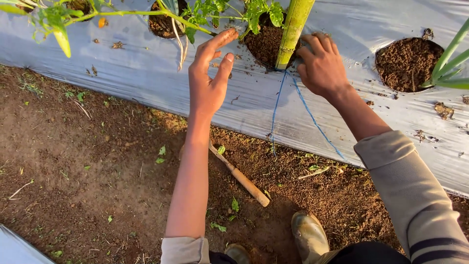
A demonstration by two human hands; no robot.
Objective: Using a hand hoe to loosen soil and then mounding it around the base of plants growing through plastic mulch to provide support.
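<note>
String (278, 100) beneath right hand (321, 66), at stake (293, 32)

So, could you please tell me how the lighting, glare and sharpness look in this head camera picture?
Head view: warm, low sunlight from the left lights the left hand and right hand; the silvery plastic mulch sheet shows soft sheen, not blown out; long shadows lie on the brown soil by the boots; the thin blue string and green bamboo stake look sharp; edges bend slightly.
</note>
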